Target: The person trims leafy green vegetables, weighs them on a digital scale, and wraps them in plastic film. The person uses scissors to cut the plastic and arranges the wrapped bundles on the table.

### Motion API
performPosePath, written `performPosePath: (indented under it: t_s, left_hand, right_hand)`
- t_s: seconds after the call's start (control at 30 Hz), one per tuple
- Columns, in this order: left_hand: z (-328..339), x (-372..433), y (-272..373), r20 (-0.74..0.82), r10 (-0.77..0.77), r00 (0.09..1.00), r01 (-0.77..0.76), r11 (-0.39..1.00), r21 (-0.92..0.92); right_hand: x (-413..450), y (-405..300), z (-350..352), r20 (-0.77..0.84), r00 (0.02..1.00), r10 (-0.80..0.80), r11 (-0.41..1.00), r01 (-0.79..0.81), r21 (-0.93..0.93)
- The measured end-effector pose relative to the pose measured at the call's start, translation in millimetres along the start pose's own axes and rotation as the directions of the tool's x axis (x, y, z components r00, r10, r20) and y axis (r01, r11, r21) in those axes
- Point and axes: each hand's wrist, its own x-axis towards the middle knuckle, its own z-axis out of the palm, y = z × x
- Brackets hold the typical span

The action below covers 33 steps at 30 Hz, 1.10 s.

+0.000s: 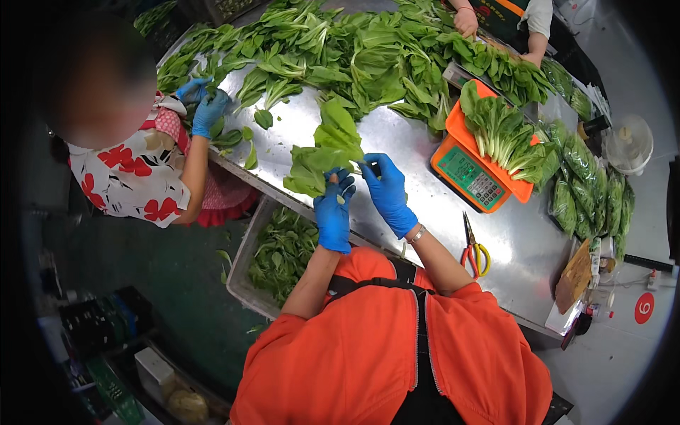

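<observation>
In a blue glove, my left hand point(334, 215) holds a leafy green point(324, 159) with broad leaves, above the metal table point(419, 212). The gloved fingers of my right hand point(389, 192) pinch at the pale stem end of the same plant. A small cut piece of stem rests on my left fingers. Beyond both hands spreads a large heap of leafy greens point(340, 58). To the right, a bunch of greens point(499, 127) lies on the orange tray of a digital scale point(473, 175). Scissors point(474, 249) with red and yellow handles lie beside my right forearm.
At left, a co-worker's blue-gloved hands point(210, 111) handle greens. Another person's hands point(467, 22) reach in at the far right. Bagged greens point(589, 191) line the table's right side. A bin of leaves point(281, 255) stands below the front edge, by my left arm.
</observation>
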Motion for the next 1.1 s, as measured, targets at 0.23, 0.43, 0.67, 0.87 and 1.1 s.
performPosePath:
  t_s: [0.23, 0.43, 0.67, 0.87, 1.1]
  left_hand:
    - [-25.2, 18.0, 4.6, -0.059, -0.1, 0.993, 0.081, 0.96, -0.269]
    - [-25.9, 22.4, 7.1, 0.116, -0.267, 0.957, 0.287, 0.932, -0.223]
    - [-31.5, 35.1, -11.0, 0.442, -0.286, 0.85, 0.384, 0.911, -0.149]
    - [-17.1, 31.4, -6.4, 0.182, -0.205, 0.962, 0.209, 0.978, -0.006]
    - [-18.1, 25.4, -1.2, 0.21, -0.156, 0.965, 0.133, 0.984, 0.117]
  right_hand:
    - [-0.6, -0.4, 4.3, 0.061, 0.966, 0.251, 0.885, -0.255, 0.39]
    - [2.4, 5.5, -3.6, 0.386, 0.812, 0.439, 0.474, -0.574, 0.668]
    - [-1.8, 0.9, -6.3, 0.593, 0.711, 0.379, 0.603, -0.675, 0.425]
    - [-7.6, -9.0, 1.1, 0.262, 0.934, 0.243, 0.962, -0.267, 0.058]
    - [-12.5, 12.4, 12.7, 0.275, 0.961, 0.034, 0.998, -0.019, -0.057]
